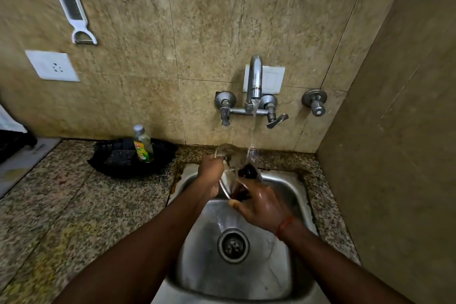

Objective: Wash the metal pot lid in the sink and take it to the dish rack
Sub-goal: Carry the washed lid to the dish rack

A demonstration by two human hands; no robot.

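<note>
Rinsing in progress — left hand [211,170] grips the pot lid [246,171] under the tap [255,76] stream, right hand [261,205] grip indeterminable — rack transfer outstanding.

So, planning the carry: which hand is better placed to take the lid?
Probably left: the left hand grips the lid by its rim, nearer the counter; how the right hand holds it is unclear.

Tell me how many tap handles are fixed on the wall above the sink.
3. The left lever handle and the right lever handle flank the spout; a round knob sits apart, further right. None seems hidden.
</note>
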